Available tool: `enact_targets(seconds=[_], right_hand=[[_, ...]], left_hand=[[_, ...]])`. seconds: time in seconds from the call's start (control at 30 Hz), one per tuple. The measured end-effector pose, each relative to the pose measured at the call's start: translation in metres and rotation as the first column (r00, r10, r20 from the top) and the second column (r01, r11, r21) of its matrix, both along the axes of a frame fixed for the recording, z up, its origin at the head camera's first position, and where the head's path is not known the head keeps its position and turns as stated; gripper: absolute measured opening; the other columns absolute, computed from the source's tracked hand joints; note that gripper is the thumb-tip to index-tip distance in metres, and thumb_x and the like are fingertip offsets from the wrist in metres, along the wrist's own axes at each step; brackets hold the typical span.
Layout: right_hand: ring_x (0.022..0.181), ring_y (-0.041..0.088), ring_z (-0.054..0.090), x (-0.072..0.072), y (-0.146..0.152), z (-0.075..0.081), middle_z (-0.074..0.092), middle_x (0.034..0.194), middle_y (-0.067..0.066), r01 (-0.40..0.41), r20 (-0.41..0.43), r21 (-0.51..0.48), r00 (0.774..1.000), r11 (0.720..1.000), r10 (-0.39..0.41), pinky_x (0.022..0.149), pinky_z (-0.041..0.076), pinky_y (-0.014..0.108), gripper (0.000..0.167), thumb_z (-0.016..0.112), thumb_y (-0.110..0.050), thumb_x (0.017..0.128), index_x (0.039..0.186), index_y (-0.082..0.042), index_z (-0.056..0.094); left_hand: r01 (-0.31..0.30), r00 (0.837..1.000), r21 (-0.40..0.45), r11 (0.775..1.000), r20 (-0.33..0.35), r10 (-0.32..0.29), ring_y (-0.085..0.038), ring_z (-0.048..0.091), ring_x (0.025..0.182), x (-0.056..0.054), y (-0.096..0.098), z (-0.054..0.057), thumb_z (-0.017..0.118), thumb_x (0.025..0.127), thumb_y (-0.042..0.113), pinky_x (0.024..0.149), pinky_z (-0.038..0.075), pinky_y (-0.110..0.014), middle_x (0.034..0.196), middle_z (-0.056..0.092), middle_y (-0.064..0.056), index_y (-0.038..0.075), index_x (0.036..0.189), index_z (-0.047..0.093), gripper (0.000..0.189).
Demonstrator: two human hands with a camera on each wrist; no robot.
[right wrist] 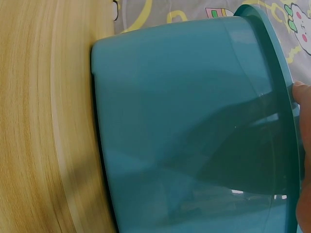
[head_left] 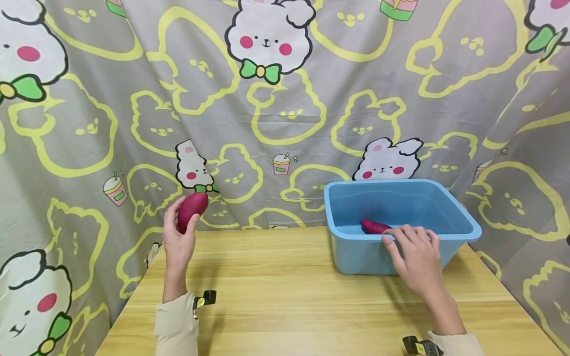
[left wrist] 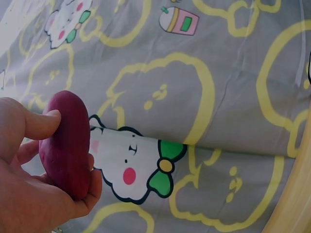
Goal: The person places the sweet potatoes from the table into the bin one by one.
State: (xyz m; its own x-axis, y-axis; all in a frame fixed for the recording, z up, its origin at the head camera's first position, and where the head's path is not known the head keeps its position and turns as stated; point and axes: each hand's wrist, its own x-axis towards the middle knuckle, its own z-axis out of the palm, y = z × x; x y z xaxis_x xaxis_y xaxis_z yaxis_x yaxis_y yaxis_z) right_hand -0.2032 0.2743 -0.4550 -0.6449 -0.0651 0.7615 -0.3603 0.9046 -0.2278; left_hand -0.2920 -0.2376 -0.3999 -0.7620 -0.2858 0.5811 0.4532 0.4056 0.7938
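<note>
My left hand (head_left: 179, 237) is raised above the table's left part, its fingers and thumb wrapped round a purple-red sweet potato (head_left: 193, 210). Up close in the left wrist view, the same sweet potato (left wrist: 67, 145) shows smooth skin, with the thumb across its near side. A light-blue plastic tub (head_left: 356, 257) stands at the right. Over its front rim my right hand (head_left: 416, 257) is hooked, fingers on the inner side and thumb at the rim. Inside the tub lies another sweet potato (head_left: 374, 227), partly hidden by the front wall and near those fingers.
The wooden table (head_left: 276, 296) spreads out in front of me. Behind it and at both sides hangs a grey cartoon-print curtain (head_left: 285, 133), close to the tub's back. In the right wrist view the tub's outer wall (right wrist: 184, 121) fills most of the picture.
</note>
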Motion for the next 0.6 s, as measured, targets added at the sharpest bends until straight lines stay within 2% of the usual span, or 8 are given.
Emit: enact_targets(seconds=[0.2, 0.43, 0.6], right_hand=[[0.101, 0.035, 0.053, 0.0, 0.0, 0.0, 0.069, 0.104, 0.012, -0.002, -0.005, 0.002, 1.0, 1.0, 0.002, 0.097, 0.029, 0.064, 0.02, 0.067, -0.026, 0.097, 0.106, -0.01, 0.073], [0.101, 0.035, 0.053, 0.0, 0.0, 0.0, 0.069, 0.104, 0.012, -0.004, -0.006, 0.001, 1.0, 1.0, 0.004, 0.097, 0.029, 0.064, 0.019, 0.067, -0.026, 0.097, 0.105, -0.011, 0.073], [0.101, 0.035, 0.053, 0.0, -0.001, 0.001, 0.069, 0.104, 0.012, -0.004, -0.008, -0.002, 1.0, 1.0, 0.004, 0.097, 0.029, 0.064, 0.019, 0.066, -0.027, 0.097, 0.105, -0.011, 0.073]], left_hand=[[0.032, 0.999, 0.014, 0.999, -0.02, -0.032, -0.017, 0.052, 0.118, -0.002, 0.002, -0.002, 0.067, 0.097, -0.002, 0.091, 0.042, -0.02, 0.142, 0.051, -0.013, 0.008, 0.148, 0.053, 0.053], [0.027, 0.999, -0.001, 1.0, -0.022, -0.027, -0.018, 0.053, 0.117, 0.0, 0.009, 0.0, 0.066, 0.097, -0.003, 0.09, 0.042, -0.019, 0.14, 0.051, -0.017, 0.005, 0.147, 0.052, 0.053], [0.055, 0.998, -0.001, 0.999, -0.033, -0.055, -0.016, 0.053, 0.116, -0.002, 0.011, 0.0, 0.068, 0.096, -0.001, 0.09, 0.042, -0.02, 0.139, 0.052, -0.014, 0.008, 0.147, 0.054, 0.053]])
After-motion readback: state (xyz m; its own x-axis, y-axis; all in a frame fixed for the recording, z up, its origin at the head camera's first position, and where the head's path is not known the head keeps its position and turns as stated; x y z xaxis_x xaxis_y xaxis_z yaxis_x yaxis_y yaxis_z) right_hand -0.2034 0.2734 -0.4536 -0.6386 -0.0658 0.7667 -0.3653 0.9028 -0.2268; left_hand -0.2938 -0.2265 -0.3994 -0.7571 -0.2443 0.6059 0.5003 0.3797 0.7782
